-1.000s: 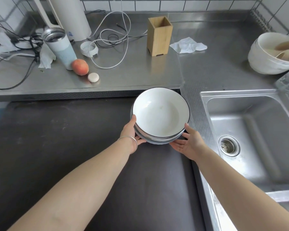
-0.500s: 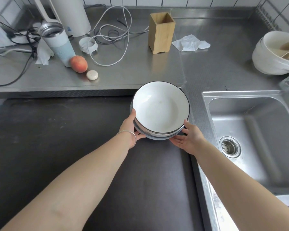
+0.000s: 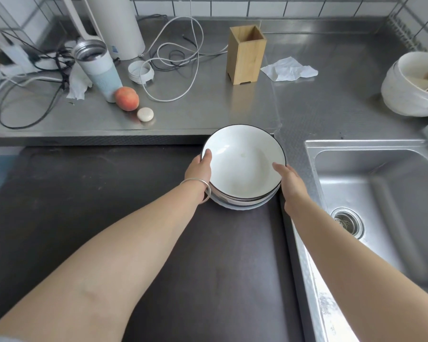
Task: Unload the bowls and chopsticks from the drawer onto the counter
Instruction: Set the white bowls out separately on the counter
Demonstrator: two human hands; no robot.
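A stack of white bowls with black rims (image 3: 244, 166) sits in the middle of the view, over the far right corner of the dark surface (image 3: 109, 218). My left hand (image 3: 200, 169) grips the stack's left rim, thumb over the edge. On the right rim rests my right hand (image 3: 288, 178), fingers curled on it. Whether the stack rests on the surface or is held just above it, I cannot tell. No chopsticks or drawer are in view.
The steel counter (image 3: 208, 112) behind holds a wooden holder (image 3: 245, 58), a peach (image 3: 127, 98), a tumbler (image 3: 97, 67), cables, a lid and crumpled tissue (image 3: 288, 69). A sink (image 3: 386, 208) lies to the right, with large white bowls (image 3: 415, 85) at far right.
Both hands have shifted from under the stack's near edge up to its sides, thumbs now over the rim. The stack has moved a little farther toward the steel counter.
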